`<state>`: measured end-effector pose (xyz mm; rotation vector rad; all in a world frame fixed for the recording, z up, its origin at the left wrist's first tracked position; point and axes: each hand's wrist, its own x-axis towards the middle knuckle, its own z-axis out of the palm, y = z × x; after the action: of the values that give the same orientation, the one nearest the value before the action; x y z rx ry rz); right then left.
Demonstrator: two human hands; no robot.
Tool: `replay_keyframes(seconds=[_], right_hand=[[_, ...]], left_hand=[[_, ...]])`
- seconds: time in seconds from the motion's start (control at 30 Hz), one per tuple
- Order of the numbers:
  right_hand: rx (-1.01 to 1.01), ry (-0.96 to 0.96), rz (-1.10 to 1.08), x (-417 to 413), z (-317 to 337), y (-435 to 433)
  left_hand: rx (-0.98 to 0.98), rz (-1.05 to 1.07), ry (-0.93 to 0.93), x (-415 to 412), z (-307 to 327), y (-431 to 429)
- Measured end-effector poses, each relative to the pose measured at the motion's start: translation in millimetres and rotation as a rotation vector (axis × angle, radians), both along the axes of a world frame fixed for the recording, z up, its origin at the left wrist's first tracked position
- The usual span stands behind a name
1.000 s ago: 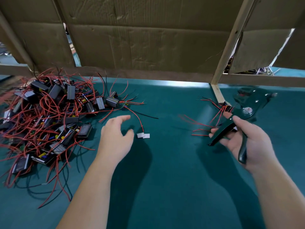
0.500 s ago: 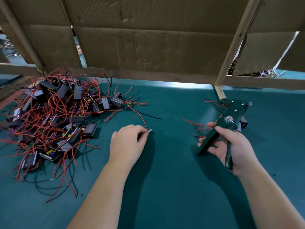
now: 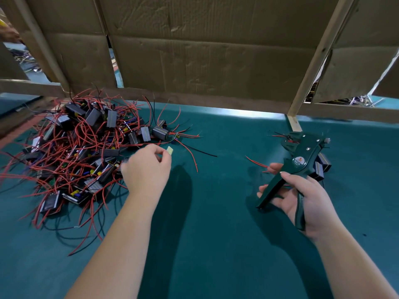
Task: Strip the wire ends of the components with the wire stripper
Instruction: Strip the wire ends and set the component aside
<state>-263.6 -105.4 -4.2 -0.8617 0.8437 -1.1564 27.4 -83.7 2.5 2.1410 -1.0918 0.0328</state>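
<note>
Left hand [image 3: 146,169] lifted a pale piece [image 3: 170,151]; right hand [image 3: 302,197] grips wire stripper [image 3: 298,165].

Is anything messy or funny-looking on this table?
Mostly the pile of components on the left of the green table: its red and black wires are one big tangle, sprawling outward. The cardboard wall behind has gaps and dents. The left hand pinches a small pale piece, the right hand holds the wire stripper; nothing looks broken.

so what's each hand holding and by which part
Right hand: wire stripper, by its handles; left hand: small pale connector, pinched at one end.
</note>
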Motion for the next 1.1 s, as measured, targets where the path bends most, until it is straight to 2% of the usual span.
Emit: replay_keyframes(seconds=[0.1,0.2,0.27,0.37,0.47,0.57,0.67,0.8,0.87,0.9,1.03,1.1], right_hand=[[-0.003,0.003,0.029,3,1,2],[-0.004,0.006,0.042,6,1,4],[0.001,-0.001,0.048,7,2,5],[0.007,-0.004,0.048,8,2,7],[0.014,0.001,0.046,8,3,8],[0.027,0.002,0.047,9,4,9],[0.022,0.004,0.044,10,5,10],[0.025,0.010,0.050,10,5,10],[0.033,0.010,0.050,11,6,10],[0.035,0.006,0.047,11,6,10],[0.036,-0.009,0.041,12,7,12],[0.042,-0.014,0.044,12,9,13]], left_hand=[[0.163,0.055,-0.203,28,13,-11],[0.318,-0.013,-0.211,50,28,-20],[0.261,-0.083,-0.241,60,34,-27],[0.215,-0.167,-0.472,69,36,-39],[0.451,-0.214,-0.734,67,28,-48],[0.619,-0.166,-0.887,59,16,-52],[0.715,-0.102,-0.940,55,8,-55],[0.741,-0.051,-0.850,53,6,-54],[0.672,-0.035,-0.772,51,13,-52],[0.572,-0.030,-0.723,50,19,-51],[-0.072,-0.086,-0.483,50,52,-38],[-0.315,-0.221,-0.259,47,66,-27]])
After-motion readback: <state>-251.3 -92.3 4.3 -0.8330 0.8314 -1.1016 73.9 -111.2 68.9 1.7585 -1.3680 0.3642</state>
